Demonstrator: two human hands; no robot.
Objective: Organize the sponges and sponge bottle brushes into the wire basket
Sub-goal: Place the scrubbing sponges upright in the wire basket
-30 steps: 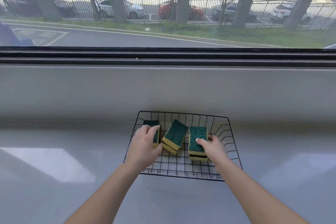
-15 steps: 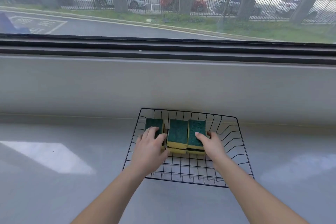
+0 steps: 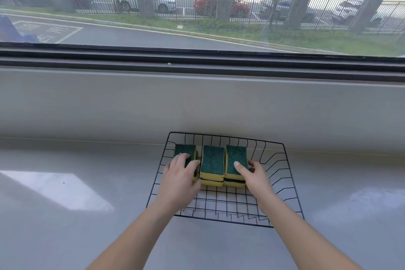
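At the back-left of the black wire basket (image 3: 228, 138), 3 green-topped yellow sponge stacks (image 3: 212, 160) stood side by side. The left hand (image 3: 182, 174) and the right hand (image 3: 255, 176) each clasped an outer stack. Uneven squeezing could topple them.

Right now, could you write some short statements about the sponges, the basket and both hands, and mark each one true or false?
1. The sponges sit inside the wire basket. True.
2. The left hand holds the leftmost sponge. True.
3. The right hand hangs in the air and touches nothing. False: it holds the rightmost sponge, with its thumb on top.
4. The top faces of the sponges are red. False: they are dark green over yellow.
5. A bottle brush lies in the basket. False: no brush is in view.
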